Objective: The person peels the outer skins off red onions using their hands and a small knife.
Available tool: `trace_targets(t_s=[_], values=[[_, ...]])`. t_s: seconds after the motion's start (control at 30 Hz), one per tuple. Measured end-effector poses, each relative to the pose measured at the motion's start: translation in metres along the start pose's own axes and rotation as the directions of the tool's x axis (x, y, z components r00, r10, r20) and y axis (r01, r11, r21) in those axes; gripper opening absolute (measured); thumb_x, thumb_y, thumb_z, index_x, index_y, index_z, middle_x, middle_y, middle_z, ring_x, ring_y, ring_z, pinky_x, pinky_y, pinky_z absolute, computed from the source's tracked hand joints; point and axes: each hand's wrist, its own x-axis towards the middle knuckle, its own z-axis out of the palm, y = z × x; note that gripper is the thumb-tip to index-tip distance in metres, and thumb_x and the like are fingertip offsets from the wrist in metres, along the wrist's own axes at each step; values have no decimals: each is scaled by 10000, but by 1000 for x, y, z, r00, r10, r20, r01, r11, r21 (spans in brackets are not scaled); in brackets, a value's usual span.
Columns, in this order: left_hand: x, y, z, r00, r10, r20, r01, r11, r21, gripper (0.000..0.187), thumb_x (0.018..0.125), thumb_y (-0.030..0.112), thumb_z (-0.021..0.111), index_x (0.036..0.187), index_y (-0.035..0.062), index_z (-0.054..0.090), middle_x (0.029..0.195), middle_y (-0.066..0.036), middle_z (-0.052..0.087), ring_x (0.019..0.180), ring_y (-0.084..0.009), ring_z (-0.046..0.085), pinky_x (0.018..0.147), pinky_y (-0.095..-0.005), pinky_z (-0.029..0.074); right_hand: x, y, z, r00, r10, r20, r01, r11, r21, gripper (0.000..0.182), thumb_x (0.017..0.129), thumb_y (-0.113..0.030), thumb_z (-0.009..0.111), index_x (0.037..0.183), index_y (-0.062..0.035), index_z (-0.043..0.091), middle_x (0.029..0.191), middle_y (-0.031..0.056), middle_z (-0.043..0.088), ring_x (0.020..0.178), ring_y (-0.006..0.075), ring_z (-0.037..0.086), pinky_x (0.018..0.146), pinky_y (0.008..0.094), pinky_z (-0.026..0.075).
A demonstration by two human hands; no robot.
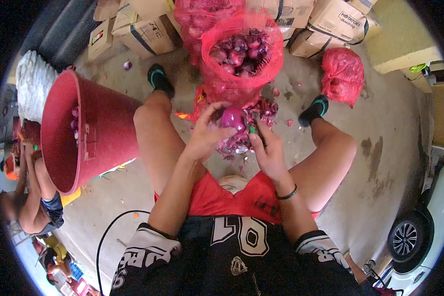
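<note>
A peeled, shiny purple onion (233, 118) is in my left hand (206, 132), the fingers wrapped around its side and the thumb across its front. My right hand (269, 150) is closed on a small green-handled tool (253, 129) just right of the onion; its blade is not clear to see. Beneath both hands, a heap of loose onion skins (238, 143) lies on the floor between my legs. Directly ahead stands an open red mesh sack (207, 47) full of unpeeled red onions (239, 52).
On my left stands a large red tub (108, 123) with onions inside. Cardboard boxes (148, 37) line the back, and a tied red bag (343, 74) sits at right. Another person (32, 207) sits beyond the tub. A parked car (424, 232) is at lower right.
</note>
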Motion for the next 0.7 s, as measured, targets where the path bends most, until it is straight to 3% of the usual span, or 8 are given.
trace_targets(t_s=[0.13,0.23,0.33,0.43,0.53,0.6,0.67,0.7], values=[[-2,3,2,999,1,47,-3,999,52,669,696,-80,765,1286,22,467,1221,-80,540,1119,-194,551,994,-347,454,-3,-2,-3,1000,-17,22,18,999,-41,446,956,-209,558,1291,78,492,1061,269,639,966,346,655,853,382,489],[-3,3,0,998,65,27,-65,998,26,702,673,-82,769,1296,21,463,1233,-84,538,1107,-191,560,983,-346,462,-5,26,0,991,136,5,-136,988,77,442,989,-221,516,1348,32,465,806,86,547,714,159,522,642,284,420],[-6,12,2,988,145,60,-145,989,-3,725,661,-87,762,1310,19,456,1237,-93,537,1103,-189,564,966,-343,472,-8,40,-3,978,201,59,-208,968,144,421,1015,-226,477,1395,-46,456,661,-42,441,549,49,406,500,215,356],[-4,29,-1,975,222,26,-222,975,-9,699,680,-73,747,1310,15,458,1230,-97,538,1119,-194,562,957,-339,475,-6,41,-6,973,204,104,-215,970,113,413,1014,-223,478,1393,-58,463,649,-41,426,543,54,404,496,226,363],[2,72,-45,944,261,-202,-245,964,98,555,843,6,627,1352,9,404,1305,-146,509,1191,-269,533,1040,-430,444,-7,42,-6,965,226,134,-239,966,94,405,1007,-217,491,1380,-60,478,649,-28,436,548,59,420,502,234,375],[12,116,-63,831,509,-223,-515,856,36,507,895,124,601,1326,-38,386,1268,-183,524,1181,-329,530,1043,-454,448,-7,42,-7,957,240,160,-249,968,34,397,993,-217,512,1354,-53,497,713,30,474,617,114,463,562,268,400],[18,167,-73,700,571,-428,-712,522,-469,482,910,152,606,1288,4,345,1205,-185,519,1153,-339,529,1002,-496,475,-2,33,-9,944,263,199,-258,965,-51,390,969,-227,541,1305,-30,519,910,165,576,822,262,573,732,345,452],[23,176,-69,715,572,-402,-690,490,-532,463,913,153,602,1283,12,363,1199,-184,524,1151,-340,529,985,-487,483,-1,32,-8,947,249,205,-240,969,-66,392,960,-233,551,1289,-21,525,977,210,608,895,317,606,789,374,468]])
